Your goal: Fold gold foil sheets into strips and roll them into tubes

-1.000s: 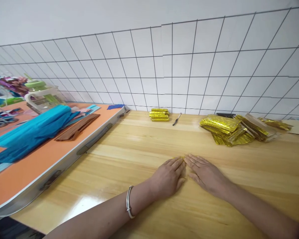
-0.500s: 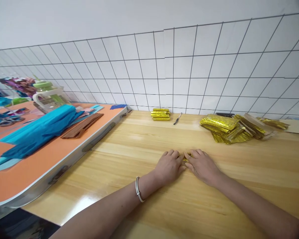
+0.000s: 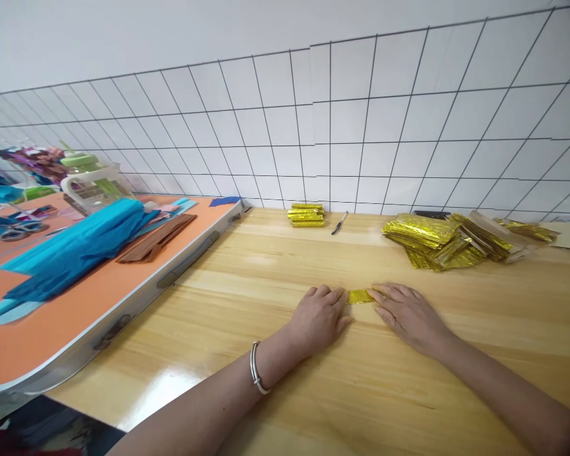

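Note:
A narrow strip of shiny gold foil (image 3: 360, 296) lies flat on the wooden table, its middle showing between my two hands. My left hand (image 3: 316, 320) presses the strip's left end against the wood with bent fingers, and the thumb lies lower and apart. A silver bangle circles that wrist. At the other end, the fingers of my right hand (image 3: 406, 313) lie stretched over the foil, thumb held off from them. Both ends of the strip are hidden under the fingers.
Small gold foil rolls (image 3: 306, 215) are stacked near the wall beside a pen (image 3: 340, 223). A pile of gold foil packets (image 3: 422, 235) sits at the back right. On the orange-topped table (image 3: 76, 304) at left are blue crepe paper (image 3: 85, 244), brown paper (image 3: 159, 237) and scissors (image 3: 21, 229).
My right hand has moved right, away from my left hand, and more of the gold foil strip shows flat between them. My left hand has shifted slightly left.

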{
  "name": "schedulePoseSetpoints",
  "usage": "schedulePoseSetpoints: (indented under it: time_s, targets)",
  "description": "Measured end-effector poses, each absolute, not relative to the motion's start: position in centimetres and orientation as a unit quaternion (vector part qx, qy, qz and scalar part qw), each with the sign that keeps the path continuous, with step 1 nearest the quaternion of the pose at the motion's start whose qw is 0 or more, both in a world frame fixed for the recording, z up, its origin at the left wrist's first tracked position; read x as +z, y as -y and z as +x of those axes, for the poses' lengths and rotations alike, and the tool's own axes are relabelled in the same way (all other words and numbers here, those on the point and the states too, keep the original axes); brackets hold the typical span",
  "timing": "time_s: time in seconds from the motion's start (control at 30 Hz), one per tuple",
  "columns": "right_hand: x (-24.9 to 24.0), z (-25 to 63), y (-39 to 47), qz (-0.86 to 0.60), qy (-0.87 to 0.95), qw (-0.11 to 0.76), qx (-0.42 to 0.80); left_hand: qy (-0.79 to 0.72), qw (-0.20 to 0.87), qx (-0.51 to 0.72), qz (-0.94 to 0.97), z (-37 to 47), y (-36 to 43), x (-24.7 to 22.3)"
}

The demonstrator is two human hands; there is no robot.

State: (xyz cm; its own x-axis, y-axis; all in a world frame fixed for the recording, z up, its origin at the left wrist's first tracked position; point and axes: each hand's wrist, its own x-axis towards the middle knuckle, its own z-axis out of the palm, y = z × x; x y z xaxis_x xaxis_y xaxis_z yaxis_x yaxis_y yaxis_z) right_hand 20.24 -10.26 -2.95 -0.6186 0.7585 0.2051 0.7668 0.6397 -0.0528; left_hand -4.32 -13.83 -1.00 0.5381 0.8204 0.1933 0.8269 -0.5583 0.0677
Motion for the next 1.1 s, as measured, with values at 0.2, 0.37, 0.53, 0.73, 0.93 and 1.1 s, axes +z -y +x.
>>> schedulePoseSetpoints:
  time_s: [0.2, 0.37, 0.53, 0.73, 0.93, 1.1]
  targets:
    - [-3.0, 20.7, 10.5, -0.424, 0.899, 0.107, -0.011, 0.466, 0.019, -0.11, -0.877, -5.6, 13.9, -0.3]
    - [-3.1, 21.0, 10.7, -0.426, 0.899, 0.102, -0.019, 0.465, 0.019, -0.122, -0.877, -5.7, 13.9, -0.2]
    - [-3.3, 21.0, 10.8, -0.441, 0.892, 0.092, -0.037, 0.468, 0.049, -0.091, -0.877, -5.5, 14.0, -0.3]
    - [-3.3, 21.0, 11.0, -0.435, 0.894, 0.099, -0.023, 0.473, 0.059, -0.083, -0.875, -5.0, 14.5, -0.6]
    - [-3.3, 20.6, 10.7, -0.413, 0.9, 0.139, -0.009, 0.472, 0.04, -0.123, -0.872, -4.7, 14.5, -0.7]
    - [-3.3, 20.0, 10.5, -0.39, 0.911, 0.137, -0.005, 0.445, 0.0, -0.12, -0.887, -4.0, 14.2, -1.2]
